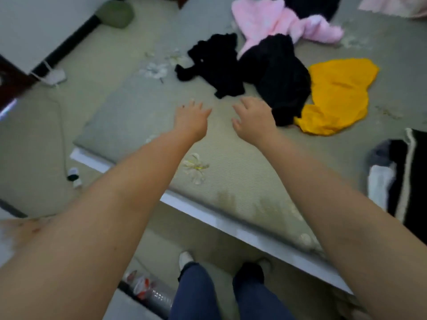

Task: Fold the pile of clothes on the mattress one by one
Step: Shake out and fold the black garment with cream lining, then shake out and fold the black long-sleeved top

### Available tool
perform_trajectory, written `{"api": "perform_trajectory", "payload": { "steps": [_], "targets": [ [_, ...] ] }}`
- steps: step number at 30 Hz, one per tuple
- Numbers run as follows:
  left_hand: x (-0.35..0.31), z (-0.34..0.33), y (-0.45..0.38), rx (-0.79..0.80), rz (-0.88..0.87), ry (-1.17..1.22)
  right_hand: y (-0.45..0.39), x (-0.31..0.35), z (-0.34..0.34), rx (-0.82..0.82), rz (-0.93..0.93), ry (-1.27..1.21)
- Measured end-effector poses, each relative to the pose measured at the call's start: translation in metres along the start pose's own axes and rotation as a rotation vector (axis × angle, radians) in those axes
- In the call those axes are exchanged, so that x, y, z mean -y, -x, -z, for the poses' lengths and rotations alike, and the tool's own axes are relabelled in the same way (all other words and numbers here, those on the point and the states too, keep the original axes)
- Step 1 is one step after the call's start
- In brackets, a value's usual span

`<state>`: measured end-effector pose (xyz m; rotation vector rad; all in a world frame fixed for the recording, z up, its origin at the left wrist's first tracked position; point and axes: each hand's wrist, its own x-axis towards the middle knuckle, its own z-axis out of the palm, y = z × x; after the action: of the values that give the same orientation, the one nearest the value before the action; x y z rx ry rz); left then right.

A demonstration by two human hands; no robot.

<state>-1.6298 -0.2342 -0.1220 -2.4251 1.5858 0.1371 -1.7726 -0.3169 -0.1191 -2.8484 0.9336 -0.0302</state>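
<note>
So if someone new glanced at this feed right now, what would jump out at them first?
Probably the two bare arms stretching over the mattress, left hand and right hand both empty with fingers spread. Just beyond them lies the unfolded pile: a bright yellow garment on the right, crumpled black clothes beside it, and a fluffy pink garment behind.

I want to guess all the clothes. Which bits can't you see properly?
Head view:
- Black clothes: too dark and crumpled to tell how many pieces or what kind.
- Pink garment: blurred, partly under dark cloth.
- Black-and-white clothing: cut off by the right edge.
- Yellow garment: bunched up, partly tucked under the black clothes.
</note>
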Motion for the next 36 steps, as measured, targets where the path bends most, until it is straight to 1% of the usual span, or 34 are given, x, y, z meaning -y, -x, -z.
{"api": "perform_trajectory", "payload": {
  "steps": [3, 7, 11, 15, 18, 20, 25, 29, 33, 36],
  "targets": [
    [0.094, -0.007, 0.049, -0.016, 0.142, 0.017, -0.033, 0.091, -0.003, 0.064, 0.115, 0.009],
    [0.21, -0.021, 0.115, 0.022, 0.32, 0.054, -0.069, 0.203, -0.007, 0.153, 0.159, 0.012],
    [0.309, -0.042, 0.168, 0.052, 0.428, 0.053, -0.091, 0.307, -0.017, 0.138, 0.228, 0.037],
    [0.389, -0.054, 0.189, 0.044, 0.504, 0.105, -0.116, 0.393, -0.025, 0.089, 0.292, 0.036],
    [0.442, -0.062, 0.184, 0.011, 0.507, 0.105, -0.149, 0.44, -0.032, 0.061, 0.352, 0.043],
    [0.476, -0.068, 0.172, 0.013, 0.522, 0.114, -0.179, 0.465, -0.038, 0.07, 0.356, 0.043],
    [0.568, -0.09, 0.13, 0.054, 0.572, 0.096, -0.278, 0.511, -0.057, 0.053, 0.379, 0.048],
    [0.644, -0.095, 0.099, 0.115, 0.611, 0.074, -0.363, 0.556, -0.061, 0.081, 0.384, 0.054],
    [0.729, -0.09, 0.069, 0.08, 0.628, 0.048, -0.442, 0.619, -0.06, 0.098, 0.358, 0.046],
    [0.796, -0.084, 0.043, 0.053, 0.637, 0.031, -0.498, 0.678, -0.06, 0.075, 0.385, 0.03]
  ]
}}
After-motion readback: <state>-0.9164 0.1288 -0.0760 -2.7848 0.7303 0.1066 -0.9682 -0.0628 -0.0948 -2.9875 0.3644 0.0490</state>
